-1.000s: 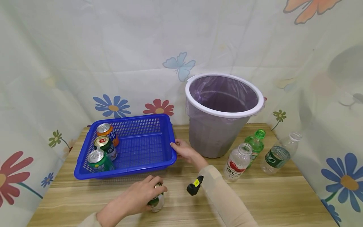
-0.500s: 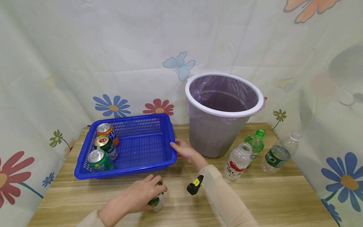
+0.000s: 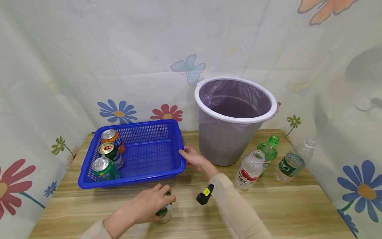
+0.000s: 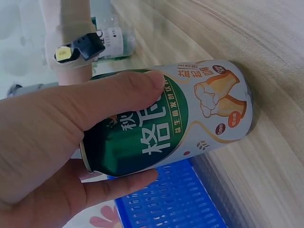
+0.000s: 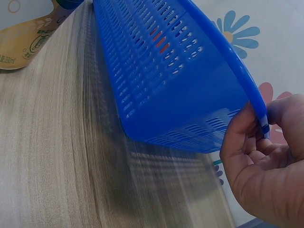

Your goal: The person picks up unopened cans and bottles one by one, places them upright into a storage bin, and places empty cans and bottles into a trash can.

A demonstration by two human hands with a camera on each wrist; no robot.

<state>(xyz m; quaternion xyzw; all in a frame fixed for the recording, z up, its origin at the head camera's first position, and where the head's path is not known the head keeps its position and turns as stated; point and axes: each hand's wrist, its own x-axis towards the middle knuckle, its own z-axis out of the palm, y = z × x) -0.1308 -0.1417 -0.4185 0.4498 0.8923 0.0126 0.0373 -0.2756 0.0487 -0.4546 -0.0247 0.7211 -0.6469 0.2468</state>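
Blue basket against a white curtain printed with red and blue flowers.
The nearest can pairs deep green with pale grey and gold linework; the table is wood-grained tan, the bin greyish with a white rim, the sleeve beige.

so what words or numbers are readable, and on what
"秋…格": held can, part-covered
"益生菌发酵饮": same can
"330ml": same can
"维C": front bottle
"VITA": same bottle
Too small or blurred: basket cans, green bottle, rightmost bottle, yellow tag, other print
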